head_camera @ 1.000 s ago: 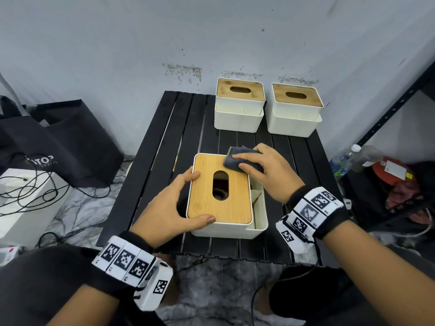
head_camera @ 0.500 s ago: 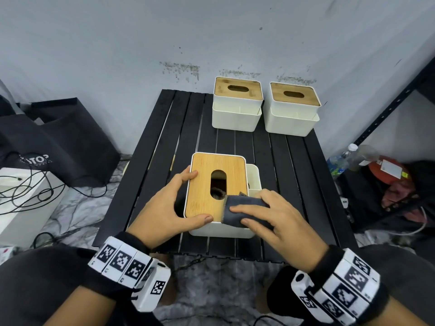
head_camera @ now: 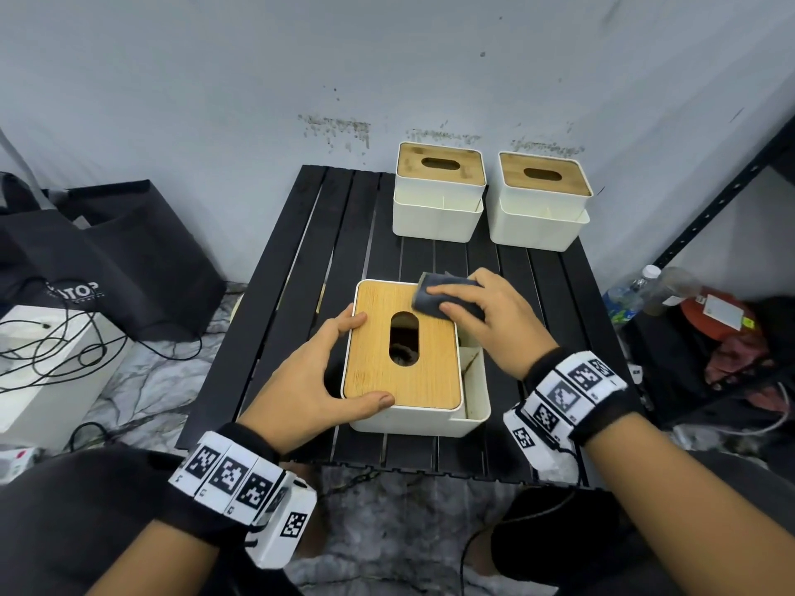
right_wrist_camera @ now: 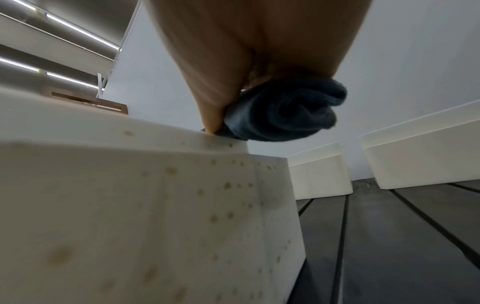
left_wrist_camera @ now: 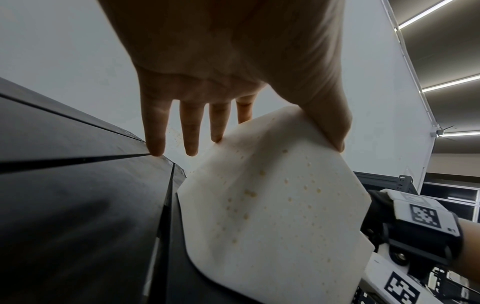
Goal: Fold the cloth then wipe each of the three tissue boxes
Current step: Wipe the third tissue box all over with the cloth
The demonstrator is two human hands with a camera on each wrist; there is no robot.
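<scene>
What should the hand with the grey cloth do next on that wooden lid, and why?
Probably draw the cloth back toward the body along the wooden lid. The right hand presses it at the far corner, the left hand steadies the near tissue box, and most of the lid lies uncovered.

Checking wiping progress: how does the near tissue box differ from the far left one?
The near tissue box has its slot running away from the person; the far left tissue box has its slot crosswise. The left hand and cloth touch the near one; nothing touches the far one. Both have white bodies and wooden lids.
</scene>
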